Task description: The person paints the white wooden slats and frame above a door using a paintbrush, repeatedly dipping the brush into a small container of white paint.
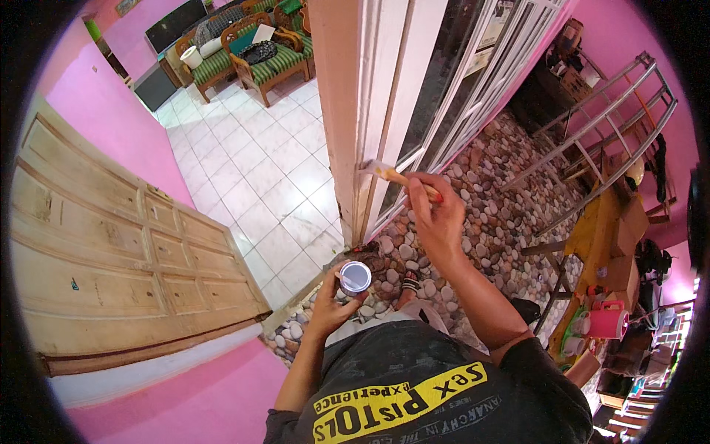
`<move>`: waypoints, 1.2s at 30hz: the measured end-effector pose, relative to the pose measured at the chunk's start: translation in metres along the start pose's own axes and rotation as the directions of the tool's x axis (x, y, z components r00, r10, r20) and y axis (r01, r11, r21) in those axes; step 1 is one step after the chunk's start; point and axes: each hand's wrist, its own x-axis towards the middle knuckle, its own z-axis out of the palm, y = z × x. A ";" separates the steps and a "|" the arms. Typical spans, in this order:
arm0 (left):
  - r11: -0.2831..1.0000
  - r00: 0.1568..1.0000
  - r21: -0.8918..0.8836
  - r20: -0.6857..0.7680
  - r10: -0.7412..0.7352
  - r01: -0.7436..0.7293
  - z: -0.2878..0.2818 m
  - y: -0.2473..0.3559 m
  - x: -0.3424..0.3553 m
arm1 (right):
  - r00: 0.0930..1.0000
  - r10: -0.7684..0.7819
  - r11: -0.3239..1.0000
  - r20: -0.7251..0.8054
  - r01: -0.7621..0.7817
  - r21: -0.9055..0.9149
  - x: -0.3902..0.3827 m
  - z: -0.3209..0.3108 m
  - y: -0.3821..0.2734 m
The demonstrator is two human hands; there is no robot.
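My right hand (pixel 438 214) grips the wooden handle of a paintbrush (pixel 396 176). The brush's bristles touch the edge of the door frame (pixel 376 111), which is painted white on one side and brown on the other. Lower down, close to my body, my left hand (pixel 331 302) is wrapped round a small open paint can (pixel 356 277). Pale paint shows inside the can, with a lighter streak across it. The fingers under the can are partly hidden.
A worn wooden door (pixel 111 244) stands open at the left. White tiles (pixel 251 170) lie beyond the threshold, with green striped chairs (pixel 277 66) farther back. Pebble-patterned floor (pixel 473 200) spreads at the right, beside a metal ladder-like frame (pixel 592 159) and a wooden table (pixel 584 259) holding a pink jug (pixel 610 320).
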 end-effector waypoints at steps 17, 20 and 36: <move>0.999 0.999 0.043 -0.024 0.034 -0.033 -0.007 0.005 0.004 | 0.983 -0.020 0.992 0.185 0.043 -0.118 -0.005 -0.025 -0.048; 0.992 0.998 0.105 -0.024 0.065 -0.062 -0.009 -0.001 0.012 | 0.930 0.024 0.972 0.368 0.065 -0.227 -0.024 -0.048 -0.069; 0.995 0.997 0.073 0.029 0.064 -0.066 0.000 0.007 0.021 | 0.580 -0.031 0.820 0.814 0.480 -0.311 -0.052 -0.028 -0.048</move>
